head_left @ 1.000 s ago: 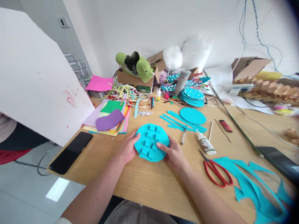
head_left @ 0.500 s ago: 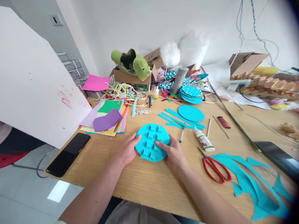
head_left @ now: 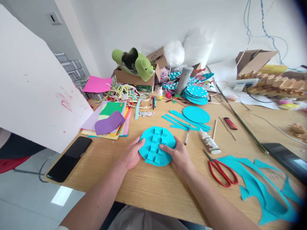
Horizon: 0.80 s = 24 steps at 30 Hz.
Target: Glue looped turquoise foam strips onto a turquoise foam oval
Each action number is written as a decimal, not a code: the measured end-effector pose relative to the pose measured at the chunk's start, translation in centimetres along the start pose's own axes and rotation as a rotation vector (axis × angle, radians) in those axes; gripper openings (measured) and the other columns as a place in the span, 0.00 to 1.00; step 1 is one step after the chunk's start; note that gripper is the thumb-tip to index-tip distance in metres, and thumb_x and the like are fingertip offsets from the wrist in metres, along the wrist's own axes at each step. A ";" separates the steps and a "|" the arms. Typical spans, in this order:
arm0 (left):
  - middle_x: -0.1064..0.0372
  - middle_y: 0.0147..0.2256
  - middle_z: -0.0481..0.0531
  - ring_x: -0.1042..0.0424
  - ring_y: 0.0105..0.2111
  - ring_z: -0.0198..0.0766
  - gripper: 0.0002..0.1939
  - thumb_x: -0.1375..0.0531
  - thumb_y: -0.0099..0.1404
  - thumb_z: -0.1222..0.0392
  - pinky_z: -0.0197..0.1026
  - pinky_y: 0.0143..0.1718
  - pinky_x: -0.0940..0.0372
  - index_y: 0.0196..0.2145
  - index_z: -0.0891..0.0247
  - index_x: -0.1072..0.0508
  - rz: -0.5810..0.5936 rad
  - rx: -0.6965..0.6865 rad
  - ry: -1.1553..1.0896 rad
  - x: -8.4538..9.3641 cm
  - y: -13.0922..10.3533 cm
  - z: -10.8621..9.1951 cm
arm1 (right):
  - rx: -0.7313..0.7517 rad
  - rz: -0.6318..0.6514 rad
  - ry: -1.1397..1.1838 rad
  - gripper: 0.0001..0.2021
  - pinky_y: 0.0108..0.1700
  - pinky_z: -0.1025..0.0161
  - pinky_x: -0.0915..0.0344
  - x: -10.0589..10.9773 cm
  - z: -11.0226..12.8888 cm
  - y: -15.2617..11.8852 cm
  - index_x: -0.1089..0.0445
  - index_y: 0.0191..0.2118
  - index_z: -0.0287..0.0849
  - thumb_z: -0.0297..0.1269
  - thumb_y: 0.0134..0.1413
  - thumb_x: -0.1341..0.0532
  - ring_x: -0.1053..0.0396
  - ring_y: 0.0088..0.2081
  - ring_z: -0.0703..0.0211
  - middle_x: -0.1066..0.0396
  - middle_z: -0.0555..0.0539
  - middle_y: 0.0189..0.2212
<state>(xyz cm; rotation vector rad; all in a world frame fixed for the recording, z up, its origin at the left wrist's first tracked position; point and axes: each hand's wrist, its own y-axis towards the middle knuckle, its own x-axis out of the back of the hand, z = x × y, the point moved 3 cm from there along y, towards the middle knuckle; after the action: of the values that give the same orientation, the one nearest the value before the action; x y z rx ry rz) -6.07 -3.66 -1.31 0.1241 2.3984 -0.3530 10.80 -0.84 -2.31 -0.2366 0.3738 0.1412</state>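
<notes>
A round blue paper disc (head_left: 155, 140) with two rows of raised folded strips is held above the table's front part. My left hand (head_left: 133, 152) grips its left edge, thumb on top. On the right edge my right hand (head_left: 179, 153) holds it, with the thumb lying on the disc near the strips. The fingers beneath the disc are hidden. Beyond it lie blue paper strips (head_left: 176, 121), a flat blue oval (head_left: 196, 114) and a pen (head_left: 187, 135). A white glue bottle (head_left: 210, 142) rests to the right.
Red-handled scissors (head_left: 222, 172) and blue paper scraps (head_left: 261, 188) lie at the right. At the left are a black phone (head_left: 69, 159) and stacked coloured paper (head_left: 110, 123). A grey flask (head_left: 184, 80) stands behind, near a cardboard box (head_left: 134, 78). A long stick (head_left: 240, 116) crosses the right side.
The view has shifted very slightly. Both hands keep their hold on the blue disc, with no other visible movement.
</notes>
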 end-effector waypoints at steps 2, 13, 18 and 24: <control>0.30 0.52 0.61 0.35 0.56 0.51 0.18 0.39 0.64 0.61 0.55 0.58 0.41 0.52 0.65 0.30 -0.015 0.004 -0.003 0.1 0.0 0.0 | 0.003 -0.005 -0.012 0.33 0.47 0.45 0.29 0.0 0.0 0.0 0.32 0.50 0.43 0.37 0.32 0.25 0.26 0.46 0.42 0.24 0.41 0.44; 0.31 0.54 0.60 0.36 0.57 0.50 0.21 0.39 0.65 0.60 0.53 0.60 0.44 0.55 0.63 0.32 -0.024 -0.069 0.015 0.1 0.4 -0.2 | 0.090 0.027 -0.117 0.28 0.48 0.48 0.30 -0.4 0.2 -0.2 0.32 0.51 0.46 0.44 0.42 0.30 0.28 0.48 0.44 0.26 0.42 0.47; 0.32 0.54 0.60 0.37 0.57 0.50 0.20 0.39 0.65 0.60 0.54 0.60 0.44 0.54 0.63 0.31 -0.021 -0.054 0.014 0.0 0.2 -0.1 | 0.118 -0.014 -0.146 0.29 0.47 0.48 0.30 -0.5 0.5 -0.3 0.33 0.51 0.44 0.44 0.40 0.29 0.28 0.47 0.44 0.25 0.41 0.47; 0.31 0.53 0.59 0.37 0.58 0.50 0.21 0.38 0.64 0.59 0.55 0.60 0.43 0.54 0.62 0.32 -0.055 -0.043 0.013 0.2 0.2 0.1 | 0.153 -0.069 -0.209 0.31 0.46 0.48 0.29 -0.4 0.8 -0.4 0.35 0.51 0.44 0.44 0.39 0.29 0.27 0.46 0.45 0.25 0.41 0.46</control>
<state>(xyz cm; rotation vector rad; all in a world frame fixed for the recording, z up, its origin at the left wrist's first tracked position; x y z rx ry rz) -6.06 -3.54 -1.55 0.0408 2.4241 -0.3266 10.80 -1.07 -1.36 -0.0819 0.1671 0.0685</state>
